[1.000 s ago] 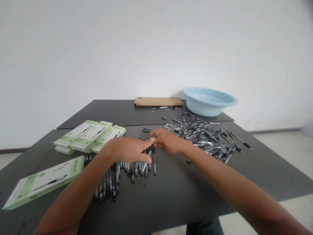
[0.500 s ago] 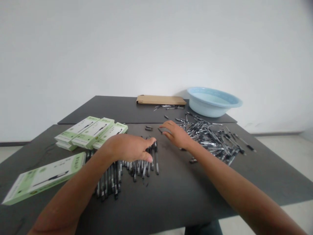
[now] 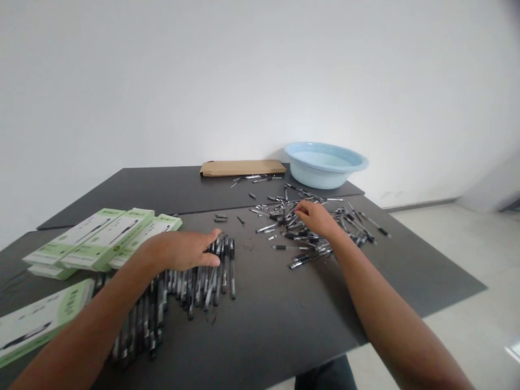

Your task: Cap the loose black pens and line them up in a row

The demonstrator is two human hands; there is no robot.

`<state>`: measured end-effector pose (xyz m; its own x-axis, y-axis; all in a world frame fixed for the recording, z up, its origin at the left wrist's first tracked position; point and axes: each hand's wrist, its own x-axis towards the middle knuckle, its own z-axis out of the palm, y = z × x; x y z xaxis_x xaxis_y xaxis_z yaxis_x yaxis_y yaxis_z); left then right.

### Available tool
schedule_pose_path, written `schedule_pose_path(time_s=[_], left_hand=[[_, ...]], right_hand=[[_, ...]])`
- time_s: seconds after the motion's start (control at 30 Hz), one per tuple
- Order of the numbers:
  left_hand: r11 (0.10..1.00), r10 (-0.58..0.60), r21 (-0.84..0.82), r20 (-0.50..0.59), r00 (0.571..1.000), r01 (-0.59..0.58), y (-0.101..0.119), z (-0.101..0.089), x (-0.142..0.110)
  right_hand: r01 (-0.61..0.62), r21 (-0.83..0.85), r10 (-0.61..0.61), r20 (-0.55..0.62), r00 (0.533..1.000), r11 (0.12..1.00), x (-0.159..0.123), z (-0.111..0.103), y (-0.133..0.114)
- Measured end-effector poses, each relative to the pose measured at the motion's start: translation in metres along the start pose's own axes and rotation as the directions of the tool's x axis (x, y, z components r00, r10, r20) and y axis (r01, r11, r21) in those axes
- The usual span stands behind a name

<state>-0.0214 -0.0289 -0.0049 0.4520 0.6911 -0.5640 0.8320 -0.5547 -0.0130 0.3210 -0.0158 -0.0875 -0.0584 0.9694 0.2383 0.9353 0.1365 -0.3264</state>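
Observation:
My left hand (image 3: 187, 250) rests over a row of black pens (image 3: 199, 290) laid side by side, its thumb and fingers apart. More pens (image 3: 140, 327) lie in line under and beside my left forearm. My right hand (image 3: 314, 216) is at the loose heap of pens and pen parts (image 3: 320, 244), with its fingers curled together. What those fingers hold, if anything, is hidden. Between my hands and a little farther off, a few small dark pieces like pen caps (image 3: 221, 218) lie on the table, with one more small dark piece (image 3: 241, 220) to their right.
Green-and-white pen boxes (image 3: 108, 235) are stacked at the left, and another box (image 3: 44, 322) lies nearer me. A light blue basin (image 3: 325, 168) stands at the back right. Beside it lies a flat brown cardboard piece (image 3: 244, 167), with thin rods (image 3: 260, 177) in front. A seam crosses the dark table (image 3: 264, 336).
My right hand has moved right, from beside a small dark piece to the heap, and its fingers have closed. My left hand stays over the row. The view has turned right.

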Motion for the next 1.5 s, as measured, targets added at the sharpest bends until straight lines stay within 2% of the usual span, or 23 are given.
schedule_pose_path(time_s=[0.13,0.23,0.37,0.57,0.83,1.0,1.07,1.13,1.2,1.23,1.3,1.33,1.4,1.5], left_hand=[[0.998,0.040,0.045,0.056,0.998,-0.043,0.005,0.002,0.012],[0.997,0.055,0.060,0.061,0.997,-0.058,0.004,0.004,0.018],[0.995,0.067,0.069,0.059,0.996,-0.071,0.000,0.005,0.024],[0.993,0.074,0.083,0.095,0.993,-0.082,0.003,0.007,0.025],[0.992,0.060,0.101,0.100,0.993,-0.070,0.008,0.004,0.019],[0.992,0.058,0.110,0.089,0.994,-0.068,0.009,0.005,0.018],[0.991,0.061,0.111,0.093,0.994,-0.071,0.010,0.006,0.019],[0.992,0.056,0.109,0.101,0.993,-0.067,0.011,0.007,0.021],[0.992,0.049,0.110,0.108,0.993,-0.061,0.012,0.008,0.023],[0.992,0.044,0.111,0.112,0.993,-0.056,0.013,0.008,0.023],[0.992,0.044,0.111,0.114,0.992,-0.057,0.013,0.009,0.024],[0.992,0.048,0.108,0.112,0.993,-0.060,0.013,0.009,0.024],[0.992,0.069,0.098,0.108,0.992,-0.080,0.013,0.009,0.023],[0.989,0.116,0.085,0.069,0.991,-0.121,0.014,0.010,0.021]], right_hand=[[0.028,-0.091,-0.012,0.175,0.984,0.995,-0.005,0.004,-0.018],[0.010,-0.170,0.033,0.249,0.968,0.985,-0.011,0.012,-0.030],[-0.017,-0.254,0.091,0.283,0.955,0.967,-0.016,0.018,-0.037],[0.006,-0.285,0.077,0.279,0.957,0.958,-0.015,0.024,-0.039],[0.002,-0.189,0.031,0.172,0.985,0.982,-0.009,0.027,-0.041],[-0.028,-0.037,0.026,-0.058,0.998,0.999,-0.006,0.017,-0.040],[-0.043,0.014,0.045,-0.155,0.987,0.999,-0.006,0.015,-0.039],[-0.037,0.148,0.077,-0.272,0.959,0.988,-0.005,0.016,-0.037],[0.030,0.417,0.133,-0.356,0.925,0.908,-0.003,0.019,-0.036],[0.079,0.570,0.165,-0.363,0.917,0.818,-0.002,0.021,-0.037],[0.140,0.799,0.193,-0.305,0.933,0.585,0.000,0.026,-0.040],[0.146,0.865,0.186,-0.263,0.947,0.480,0.001,0.028,-0.043],[0.140,0.935,0.145,-0.195,0.970,0.325,0.000,0.031,-0.050],[0.125,0.976,0.050,-0.136,0.989,0.180,-0.005,0.033,-0.064]])
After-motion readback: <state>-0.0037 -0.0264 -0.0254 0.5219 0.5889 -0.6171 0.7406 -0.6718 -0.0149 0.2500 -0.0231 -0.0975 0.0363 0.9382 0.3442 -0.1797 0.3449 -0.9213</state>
